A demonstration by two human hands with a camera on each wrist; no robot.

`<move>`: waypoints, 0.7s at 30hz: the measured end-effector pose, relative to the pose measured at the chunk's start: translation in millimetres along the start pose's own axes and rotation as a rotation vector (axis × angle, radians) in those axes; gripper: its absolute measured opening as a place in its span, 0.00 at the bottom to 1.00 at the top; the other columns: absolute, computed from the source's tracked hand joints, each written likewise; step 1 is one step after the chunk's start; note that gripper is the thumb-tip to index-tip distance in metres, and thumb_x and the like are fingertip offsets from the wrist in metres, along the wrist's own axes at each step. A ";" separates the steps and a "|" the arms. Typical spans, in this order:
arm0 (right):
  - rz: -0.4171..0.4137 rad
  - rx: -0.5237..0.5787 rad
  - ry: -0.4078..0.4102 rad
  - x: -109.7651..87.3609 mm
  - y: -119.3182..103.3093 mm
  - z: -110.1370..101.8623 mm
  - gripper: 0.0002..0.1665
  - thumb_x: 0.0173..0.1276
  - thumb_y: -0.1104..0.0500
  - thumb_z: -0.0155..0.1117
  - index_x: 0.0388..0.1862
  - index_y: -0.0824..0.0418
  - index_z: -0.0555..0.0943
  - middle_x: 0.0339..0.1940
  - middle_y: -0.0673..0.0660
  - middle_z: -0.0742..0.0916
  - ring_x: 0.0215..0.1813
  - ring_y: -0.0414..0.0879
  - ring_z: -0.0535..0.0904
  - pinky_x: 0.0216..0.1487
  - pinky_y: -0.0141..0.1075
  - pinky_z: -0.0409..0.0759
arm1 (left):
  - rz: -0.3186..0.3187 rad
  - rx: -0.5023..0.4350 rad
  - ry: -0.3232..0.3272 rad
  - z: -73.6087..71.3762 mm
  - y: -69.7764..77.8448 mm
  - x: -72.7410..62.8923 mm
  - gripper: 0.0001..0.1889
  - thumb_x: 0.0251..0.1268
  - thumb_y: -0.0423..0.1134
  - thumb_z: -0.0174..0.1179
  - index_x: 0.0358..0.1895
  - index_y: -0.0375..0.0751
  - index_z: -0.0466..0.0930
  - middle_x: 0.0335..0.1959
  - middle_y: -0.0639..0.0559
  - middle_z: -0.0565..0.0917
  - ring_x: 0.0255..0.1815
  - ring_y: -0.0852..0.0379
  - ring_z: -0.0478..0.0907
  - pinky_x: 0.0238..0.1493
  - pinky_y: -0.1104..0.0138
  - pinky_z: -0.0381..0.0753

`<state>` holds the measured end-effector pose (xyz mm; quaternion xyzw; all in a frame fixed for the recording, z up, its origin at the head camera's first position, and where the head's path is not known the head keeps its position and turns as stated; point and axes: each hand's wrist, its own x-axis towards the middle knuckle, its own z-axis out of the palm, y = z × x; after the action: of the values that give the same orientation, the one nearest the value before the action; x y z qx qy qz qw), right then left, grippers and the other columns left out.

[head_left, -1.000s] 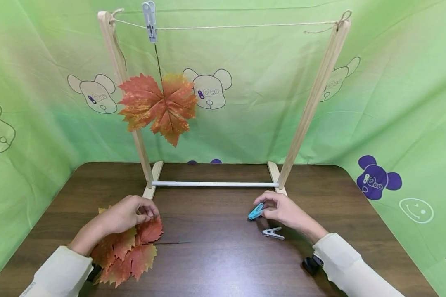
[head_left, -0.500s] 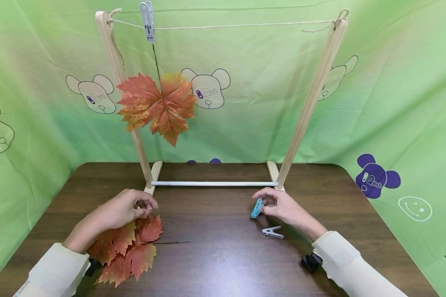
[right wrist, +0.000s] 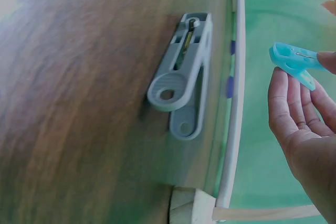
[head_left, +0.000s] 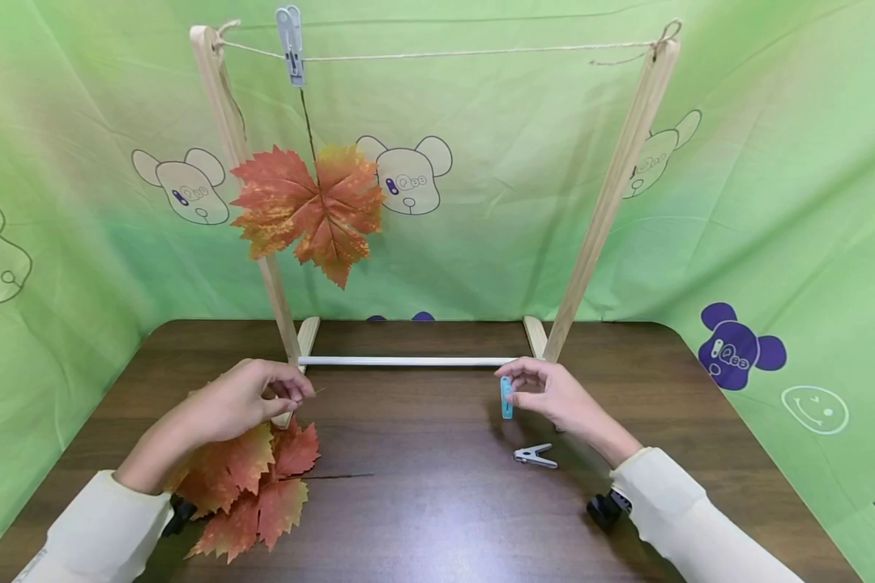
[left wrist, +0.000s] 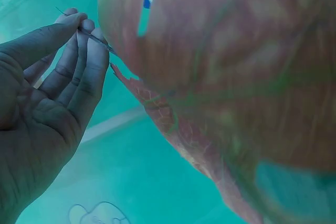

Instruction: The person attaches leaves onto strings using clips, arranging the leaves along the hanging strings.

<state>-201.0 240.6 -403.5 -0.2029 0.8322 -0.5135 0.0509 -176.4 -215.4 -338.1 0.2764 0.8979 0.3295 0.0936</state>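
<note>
My left hand (head_left: pixel 236 405) pinches a thin leaf stem (left wrist: pixel 95 39) between thumb and fingertips. From that stem an orange-red maple leaf (left wrist: pixel 220 51) spreads across the left wrist view. Below the left forearm, another maple leaf (head_left: pixel 284 506) lies on the table, its dark stem pointing right. My right hand (head_left: pixel 557 398) grips a light blue clothespin (head_left: pixel 506 398) by thumb and fingers, its length now upright in the head view. A grey clothespin (head_left: pixel 535 456) lies on the table just below that hand. On the string hangs a maple leaf (head_left: pixel 313 206), clipped by a grey-blue clothespin (head_left: pixel 290 44).
A wooden frame (head_left: pixel 612 202) stands at the back of the brown table (head_left: pixel 423 429). String (head_left: pixel 445 55) runs between its post tops, and a white rod (head_left: pixel 408 361) joins the posts low down. Green printed cloth (head_left: pixel 481 267) surrounds the table.
My left hand has risen away from the leaves on the table, bringing up a stem. The right hand has moved up slightly, and its blue clothespin has turned from slanted to upright.
</note>
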 end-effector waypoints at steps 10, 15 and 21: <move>-0.008 0.072 0.016 0.3 -9.3 -4.0 0.21 0.70 0.68 0.68 0.61 0.73 0.81 0.45 0.60 0.89 0.46 0.33 0.84 0.50 0.26 0.82 | 0.010 0.011 0.033 -8.2 18.2 3.8 0.10 0.70 0.26 0.64 0.49 0.42 0.88 0.35 0.58 0.85 0.39 0.63 0.81 0.40 0.69 0.81; 0.016 0.151 0.024 0.2 -18.2 -6.1 0.23 0.71 0.69 0.67 0.63 0.74 0.78 0.43 0.47 0.89 0.47 0.35 0.84 0.50 0.27 0.84 | 0.014 0.021 0.041 -11.1 27.1 8.5 0.11 0.70 0.26 0.65 0.48 0.45 0.88 0.34 0.59 0.85 0.39 0.62 0.81 0.40 0.69 0.81; -0.004 0.147 0.049 1.6 -31.0 -7.7 0.21 0.71 0.67 0.68 0.61 0.73 0.79 0.44 0.45 0.89 0.49 0.38 0.85 0.52 0.28 0.83 | 0.041 0.013 0.064 -10.0 38.0 17.8 0.11 0.70 0.26 0.65 0.47 0.46 0.88 0.34 0.58 0.85 0.38 0.61 0.82 0.39 0.70 0.81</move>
<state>-195.9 234.3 -372.6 -0.1879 0.7929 -0.5780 0.0443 -178.1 -186.9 -305.8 0.2847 0.8967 0.3342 0.0561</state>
